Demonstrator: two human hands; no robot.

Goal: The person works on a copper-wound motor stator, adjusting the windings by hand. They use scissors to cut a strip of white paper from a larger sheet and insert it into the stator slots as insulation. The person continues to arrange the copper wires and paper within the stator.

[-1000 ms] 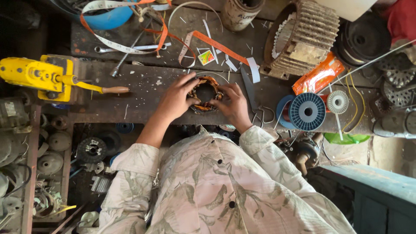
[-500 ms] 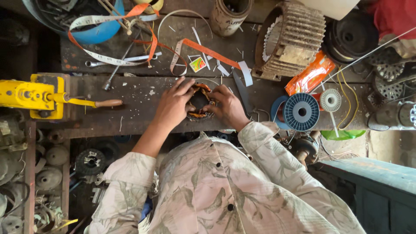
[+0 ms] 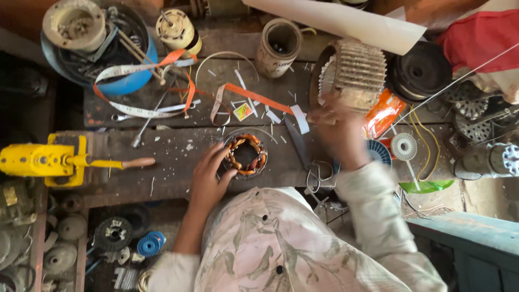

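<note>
I look straight down on a dark, worn wooden workbench [image 3: 162, 157] made of rough planks, dusty and scarred. Below its near edge sits a lower shelf [image 3: 81, 238] in shadow. At the lower right stands a teal painted wooden bench [image 3: 476, 238]. Soft daylight falls from the right.

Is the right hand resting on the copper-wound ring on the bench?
No: only the left hand touches the copper-wound ring; the blurred right hand is off to its right, apart.
</note>
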